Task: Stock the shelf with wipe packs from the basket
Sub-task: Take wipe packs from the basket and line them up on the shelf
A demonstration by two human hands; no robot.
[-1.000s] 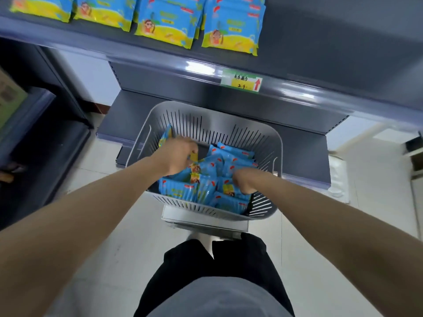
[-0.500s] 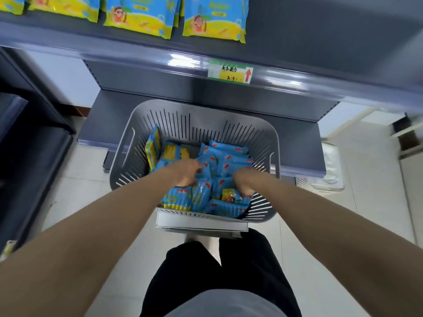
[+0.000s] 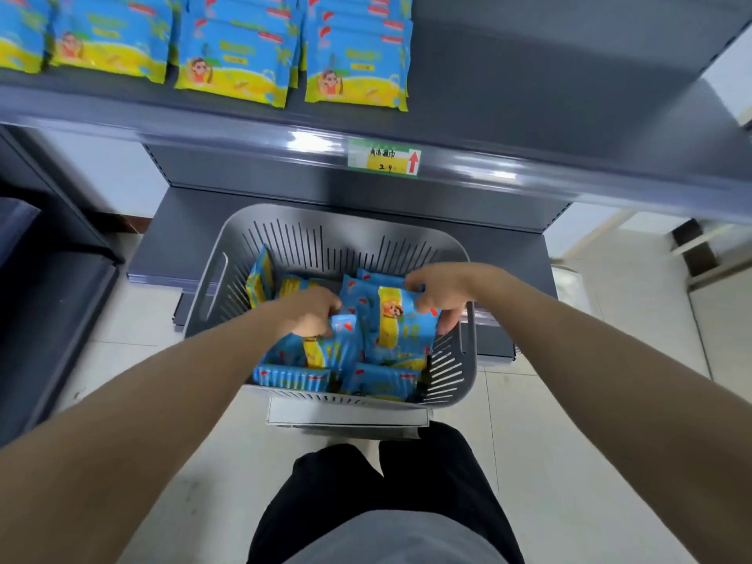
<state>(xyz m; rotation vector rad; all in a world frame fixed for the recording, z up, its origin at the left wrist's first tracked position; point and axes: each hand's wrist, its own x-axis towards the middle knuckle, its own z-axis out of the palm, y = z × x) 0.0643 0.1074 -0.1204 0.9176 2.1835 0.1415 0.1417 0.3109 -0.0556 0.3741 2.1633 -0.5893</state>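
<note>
The right hand (image 3: 441,297) pinched one wipe pack (image 3: 401,323) by its top edge, above the right side of the basket (image 3: 346,217). The left hand (image 3: 309,313) curled down among the basket packs (image 3: 293,376), fingertips hidden, hold unclear. Those packs overlapped beyond counting. Four shelf stacks (image 3: 356,54) lined the front edge of the shelf (image 3: 529,95), the leftmost cut off.

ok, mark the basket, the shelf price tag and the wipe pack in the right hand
basket (image 3: 333,238), head view, far slotted wall.
price tag (image 3: 383,157), head view, middle of the label.
wipe pack (image 3: 398,327) in the right hand (image 3: 441,293), head view, its printed front.
</note>
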